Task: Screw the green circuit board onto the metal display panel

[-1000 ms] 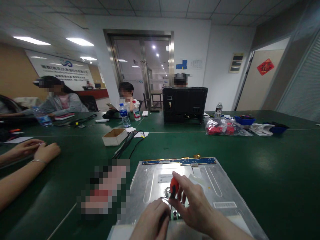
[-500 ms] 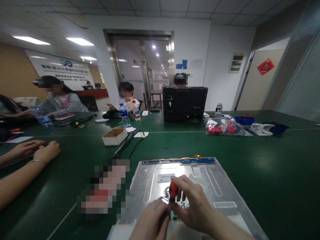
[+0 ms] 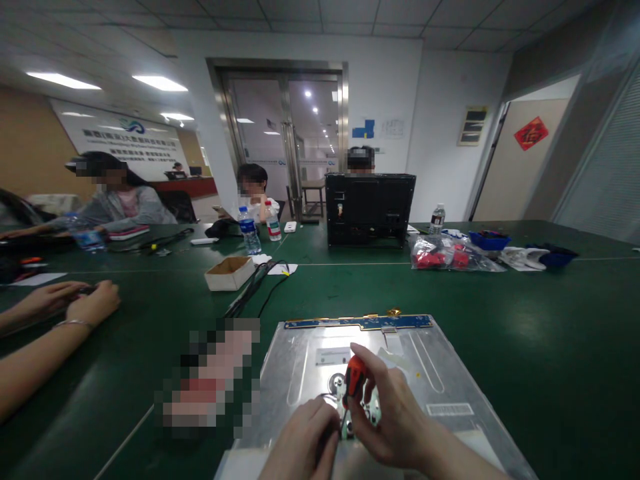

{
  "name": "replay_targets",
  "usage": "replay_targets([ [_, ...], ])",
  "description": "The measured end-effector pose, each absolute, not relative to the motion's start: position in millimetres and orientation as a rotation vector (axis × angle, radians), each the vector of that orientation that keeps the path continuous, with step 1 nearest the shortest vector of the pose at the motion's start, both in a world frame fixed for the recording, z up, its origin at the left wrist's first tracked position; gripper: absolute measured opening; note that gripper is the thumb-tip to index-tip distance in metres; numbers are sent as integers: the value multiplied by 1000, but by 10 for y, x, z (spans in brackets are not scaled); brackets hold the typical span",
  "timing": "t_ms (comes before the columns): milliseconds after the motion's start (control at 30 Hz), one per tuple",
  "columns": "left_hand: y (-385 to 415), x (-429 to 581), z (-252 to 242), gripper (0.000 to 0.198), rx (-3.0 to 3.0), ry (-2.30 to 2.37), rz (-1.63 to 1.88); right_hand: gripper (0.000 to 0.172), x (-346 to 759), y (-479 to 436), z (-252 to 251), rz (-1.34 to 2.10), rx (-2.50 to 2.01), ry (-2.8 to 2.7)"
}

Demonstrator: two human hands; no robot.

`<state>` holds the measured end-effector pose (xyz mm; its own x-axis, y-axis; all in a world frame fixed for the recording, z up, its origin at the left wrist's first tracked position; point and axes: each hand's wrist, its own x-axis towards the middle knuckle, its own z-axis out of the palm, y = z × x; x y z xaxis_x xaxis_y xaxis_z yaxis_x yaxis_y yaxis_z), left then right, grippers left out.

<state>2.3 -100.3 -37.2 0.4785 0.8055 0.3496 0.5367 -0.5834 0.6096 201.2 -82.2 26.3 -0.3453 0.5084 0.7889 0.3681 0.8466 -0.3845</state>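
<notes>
A red-and-black screwdriver (image 3: 355, 380) is pinched between the thumb and fingers of my right hand (image 3: 395, 413). It leans with its handle up to the right, and its thin shaft points down at a small green circuit board (image 3: 373, 410). Beside the shaft, my left hand (image 3: 307, 433) has its fingers curled together over the board's left part; anything in them is hidden. Both hands are over a flat metal panel (image 3: 300, 363), which looks like the back of a display. A narrow blue circuit strip (image 3: 395, 322) runs along the panel's far edge.
The green table (image 3: 560, 360) carries a pixelated object (image 3: 215, 377) left of the panel, an open small box (image 3: 230, 273) and black cables (image 3: 255, 287). A black monitor-like case (image 3: 370, 210) stands opposite. Another person's hands (image 3: 93, 300) work at the left.
My right hand has lifted slightly and shifted right, tilting the screwdriver so that its shaft now shows. My left hand stays almost in place.
</notes>
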Motion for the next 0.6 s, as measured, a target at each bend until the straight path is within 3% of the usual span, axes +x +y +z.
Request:
replay_targets([
  [333,-1018,31,-311,21,2323,1085,917,53,1974,-751,218,158,-629,-1933],
  [600,-1015,20,-320,17,2318,1122,838,64,1984,-785,201,187,-669,-1941],
])
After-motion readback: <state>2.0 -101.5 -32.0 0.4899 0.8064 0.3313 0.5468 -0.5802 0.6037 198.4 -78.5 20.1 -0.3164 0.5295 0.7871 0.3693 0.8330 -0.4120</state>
